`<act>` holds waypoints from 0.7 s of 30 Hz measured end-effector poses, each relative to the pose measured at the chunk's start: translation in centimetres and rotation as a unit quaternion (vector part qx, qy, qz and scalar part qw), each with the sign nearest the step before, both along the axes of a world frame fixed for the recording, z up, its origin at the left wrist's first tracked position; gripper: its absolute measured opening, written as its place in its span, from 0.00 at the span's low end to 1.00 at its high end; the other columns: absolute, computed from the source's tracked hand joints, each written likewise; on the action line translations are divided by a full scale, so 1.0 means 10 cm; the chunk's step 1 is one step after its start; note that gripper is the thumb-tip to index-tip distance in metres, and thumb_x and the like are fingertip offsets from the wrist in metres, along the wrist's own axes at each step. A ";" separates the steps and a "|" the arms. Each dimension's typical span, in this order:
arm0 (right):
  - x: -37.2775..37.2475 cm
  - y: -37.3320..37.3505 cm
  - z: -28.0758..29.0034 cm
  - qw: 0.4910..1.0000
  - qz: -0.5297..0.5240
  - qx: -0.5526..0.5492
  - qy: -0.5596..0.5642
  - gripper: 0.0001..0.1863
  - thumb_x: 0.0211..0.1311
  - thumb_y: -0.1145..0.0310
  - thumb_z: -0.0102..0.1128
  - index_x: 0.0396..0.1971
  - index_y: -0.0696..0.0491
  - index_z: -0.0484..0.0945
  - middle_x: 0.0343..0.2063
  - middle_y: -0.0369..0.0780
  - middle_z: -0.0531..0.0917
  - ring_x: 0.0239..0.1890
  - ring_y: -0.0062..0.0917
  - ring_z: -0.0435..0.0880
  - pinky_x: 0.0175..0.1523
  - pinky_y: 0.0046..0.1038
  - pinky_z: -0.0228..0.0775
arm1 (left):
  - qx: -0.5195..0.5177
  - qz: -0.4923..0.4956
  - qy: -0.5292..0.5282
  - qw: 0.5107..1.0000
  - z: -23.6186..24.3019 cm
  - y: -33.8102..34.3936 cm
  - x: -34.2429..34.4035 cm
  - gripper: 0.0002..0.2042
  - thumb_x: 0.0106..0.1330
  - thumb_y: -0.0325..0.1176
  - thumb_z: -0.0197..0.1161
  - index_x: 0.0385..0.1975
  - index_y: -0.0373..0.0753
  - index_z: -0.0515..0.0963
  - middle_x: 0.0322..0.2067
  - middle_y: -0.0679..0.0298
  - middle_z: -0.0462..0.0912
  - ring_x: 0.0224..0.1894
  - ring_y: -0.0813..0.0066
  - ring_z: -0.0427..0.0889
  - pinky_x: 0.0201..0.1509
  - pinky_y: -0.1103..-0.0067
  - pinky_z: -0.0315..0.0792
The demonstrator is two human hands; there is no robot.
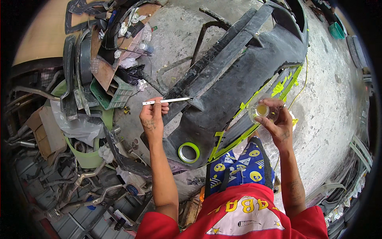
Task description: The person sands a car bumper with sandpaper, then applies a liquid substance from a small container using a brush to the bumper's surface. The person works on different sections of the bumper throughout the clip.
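Note:
My left hand (152, 118) pinches a slim white paintbrush (169, 100). Its dark tip, too small to see sharply, lies over or against a corner of a black car bumper (227, 87); I cannot tell whether it touches. In my right hand (278, 119) is a small clear plastic cup (261, 110) with some yellowish liquid, held by fingers and thumb above the bumper's near right edge. Lime-green masking tape (242, 133) borders an opening there. A roll of green tape (188, 153) rests on the bumper's near end.
Metal stand legs (201, 38) show behind the bumper. To the left are a green crate (111, 93), a light green tub (85, 155), scrap panels and bent exhaust pipes (89, 175). A thin yellowish hose or cord (304, 85) runs along the concrete floor (330, 119) at the right.

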State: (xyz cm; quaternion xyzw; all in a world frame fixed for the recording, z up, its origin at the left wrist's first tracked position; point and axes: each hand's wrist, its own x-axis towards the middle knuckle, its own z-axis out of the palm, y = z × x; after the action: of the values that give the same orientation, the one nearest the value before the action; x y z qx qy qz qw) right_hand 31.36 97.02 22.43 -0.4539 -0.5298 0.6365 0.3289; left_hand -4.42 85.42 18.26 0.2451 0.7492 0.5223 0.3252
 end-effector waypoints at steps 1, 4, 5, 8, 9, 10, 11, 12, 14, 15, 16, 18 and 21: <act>0.00 0.00 0.00 1.000 0.006 0.008 -0.001 0.23 0.55 0.78 0.76 0.51 0.55 0.78 0.51 0.38 0.80 0.56 0.26 0.79 0.62 0.29 0.71 | 0.005 0.011 0.001 1.000 0.01 -0.01 0.00 0.11 0.77 0.32 0.58 0.45 0.29 0.79 0.32 0.60 0.86 0.31 0.80 0.82 0.38 0.82 0.77; -0.03 0.00 -0.01 1.000 0.013 0.015 -0.002 0.23 0.55 0.77 0.76 0.51 0.55 0.78 0.51 0.38 0.80 0.55 0.25 0.80 0.60 0.28 0.72 | 0.014 0.022 -0.004 1.000 0.08 0.01 0.05 0.10 0.77 0.32 0.58 0.45 0.29 0.79 0.32 0.60 0.86 0.31 0.80 0.81 0.38 0.82 0.77; -0.05 0.00 -0.02 1.000 0.013 0.013 -0.001 0.23 0.56 0.77 0.76 0.51 0.55 0.78 0.51 0.38 0.80 0.55 0.25 0.80 0.58 0.28 0.73 | 0.017 0.022 -0.009 1.000 0.12 0.02 0.07 0.10 0.77 0.32 0.58 0.45 0.30 0.80 0.32 0.60 0.86 0.31 0.80 0.81 0.38 0.82 0.77; -0.09 0.02 -0.13 0.999 0.040 0.014 -0.011 0.22 0.57 0.76 0.76 0.51 0.55 0.78 0.50 0.37 0.81 0.52 0.24 0.82 0.56 0.26 0.75 | 0.070 0.023 -0.029 0.997 0.28 0.04 0.18 0.11 0.76 0.33 0.60 0.45 0.30 0.80 0.32 0.59 0.85 0.31 0.77 0.81 0.38 0.80 0.76; -0.16 0.00 -0.15 0.999 0.039 0.010 -0.002 0.22 0.57 0.76 0.75 0.51 0.54 0.78 0.49 0.36 0.83 0.47 0.22 0.83 0.50 0.24 0.76 | 0.075 0.020 -0.017 0.997 0.43 0.06 0.23 0.10 0.76 0.32 0.60 0.46 0.30 0.79 0.32 0.59 0.85 0.31 0.77 0.81 0.38 0.80 0.75; -0.24 0.00 -0.16 0.998 0.060 0.009 -0.002 0.21 0.58 0.75 0.75 0.51 0.54 0.78 0.49 0.35 0.83 0.42 0.17 0.82 0.43 0.21 0.74 | 0.086 0.023 -0.018 0.996 0.57 0.04 0.29 0.09 0.76 0.30 0.58 0.46 0.30 0.79 0.32 0.59 0.84 0.30 0.76 0.80 0.38 0.80 0.75; -0.32 0.00 -0.19 0.997 0.073 0.016 0.006 0.21 0.59 0.74 0.75 0.51 0.53 0.78 0.49 0.35 0.83 0.40 0.16 0.81 0.41 0.21 0.73 | 0.106 0.009 -0.005 0.994 0.71 0.02 0.37 0.09 0.76 0.29 0.57 0.46 0.30 0.78 0.32 0.59 0.84 0.31 0.76 0.81 0.38 0.80 0.75; -0.37 0.00 -0.21 0.996 0.087 0.024 0.013 0.20 0.59 0.74 0.75 0.51 0.53 0.78 0.49 0.34 0.83 0.37 0.14 0.81 0.38 0.20 0.71 | 0.129 -0.005 0.006 0.992 0.83 0.04 0.46 0.08 0.76 0.29 0.56 0.46 0.30 0.78 0.32 0.58 0.84 0.32 0.76 0.81 0.38 0.80 0.76; -0.42 0.01 -0.28 0.994 0.099 0.042 -0.006 0.20 0.59 0.73 0.75 0.50 0.53 0.78 0.48 0.34 0.83 0.36 0.14 0.80 0.38 0.20 0.72 | 0.137 -0.037 -0.004 0.990 0.98 0.09 0.71 0.08 0.76 0.28 0.56 0.45 0.31 0.78 0.33 0.58 0.84 0.32 0.76 0.81 0.38 0.80 0.77; -0.48 0.00 -0.30 0.992 0.113 0.056 -0.013 0.20 0.59 0.73 0.75 0.50 0.53 0.78 0.48 0.34 0.83 0.35 0.14 0.80 0.38 0.19 0.72 | 0.139 -0.070 -0.004 0.988 1.03 0.10 0.80 0.07 0.76 0.27 0.55 0.45 0.31 0.78 0.33 0.58 0.84 0.32 0.76 0.82 0.38 0.80 0.77; -0.53 -0.01 -0.28 0.991 0.116 0.058 -0.012 0.20 0.59 0.73 0.75 0.50 0.53 0.78 0.48 0.34 0.83 0.35 0.14 0.80 0.38 0.19 0.72 | 0.143 -0.097 0.000 0.985 0.99 0.12 0.86 0.07 0.75 0.26 0.56 0.45 0.30 0.78 0.34 0.58 0.84 0.33 0.76 0.83 0.39 0.79 0.79; -0.61 -0.06 -0.24 0.991 0.122 0.052 -0.035 0.21 0.58 0.73 0.76 0.49 0.54 0.78 0.48 0.34 0.82 0.33 0.14 0.79 0.37 0.20 0.72 | 0.128 -0.141 0.054 0.980 0.87 0.12 0.92 0.07 0.76 0.26 0.56 0.45 0.30 0.78 0.35 0.59 0.84 0.34 0.76 0.83 0.40 0.79 0.80; -0.75 -0.08 -0.20 0.989 0.123 0.068 -0.039 0.21 0.57 0.74 0.76 0.49 0.54 0.78 0.48 0.35 0.82 0.32 0.15 0.79 0.35 0.20 0.72 | 0.087 -0.184 0.119 0.972 0.78 0.11 0.89 0.08 0.76 0.27 0.55 0.46 0.30 0.78 0.35 0.59 0.84 0.35 0.77 0.84 0.41 0.79 0.80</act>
State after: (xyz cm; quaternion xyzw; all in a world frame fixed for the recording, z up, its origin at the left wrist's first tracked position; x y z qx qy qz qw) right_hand 23.83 96.21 20.40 -0.3866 -0.6361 0.6162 0.2571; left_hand 4.44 86.53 26.06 0.4663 0.6767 0.4836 0.3013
